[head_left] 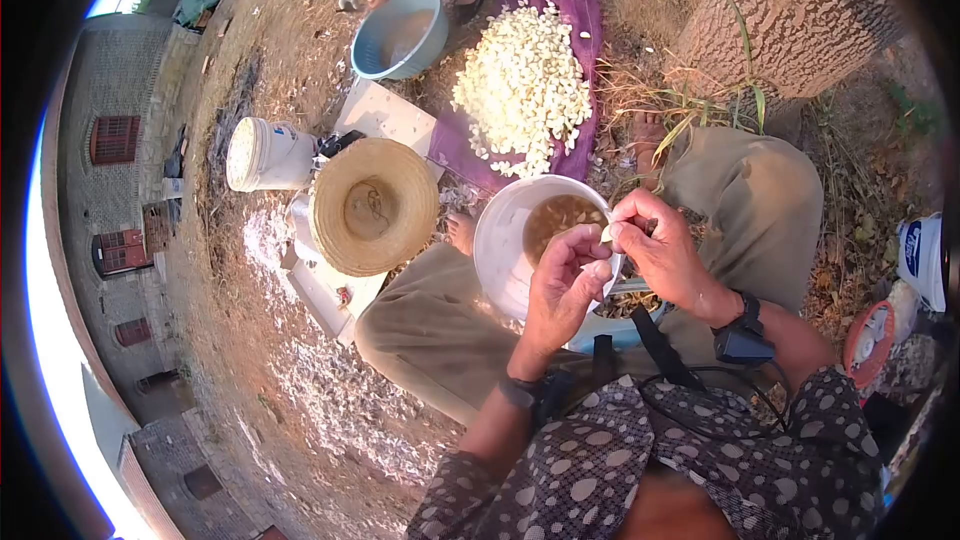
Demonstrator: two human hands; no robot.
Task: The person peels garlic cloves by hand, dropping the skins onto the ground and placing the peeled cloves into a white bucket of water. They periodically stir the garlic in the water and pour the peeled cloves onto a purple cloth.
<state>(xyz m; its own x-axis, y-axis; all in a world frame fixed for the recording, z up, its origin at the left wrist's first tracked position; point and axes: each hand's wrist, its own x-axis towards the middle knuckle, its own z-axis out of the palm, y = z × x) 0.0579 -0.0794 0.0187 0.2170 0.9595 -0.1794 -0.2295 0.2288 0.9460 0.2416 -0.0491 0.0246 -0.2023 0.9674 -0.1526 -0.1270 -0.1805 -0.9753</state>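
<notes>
A small pale garlic clove (606, 233) shows between my fingertips, above the rim of a white bucket (497, 258). My right hand (662, 258) pinches it between thumb and forefinger. Curled close against it, my left hand (566, 290) has its fingertips at the clove's lower side; part of its grip is hidden. In the bucket, brownish water (556, 223) holds several pale pieces. The bucket stands between my bent knees. Beyond it, a large heap of peeled garlic cloves (525, 85) lies on a purple cloth (585, 25).
A straw hat (405, 215) rests left of the bucket, near a white lidded pail (270, 155). Another person's hands are at a blue basin (432, 43). A tree trunk (790, 15) rises at upper right. Papery skins (345, 405) litter the ground.
</notes>
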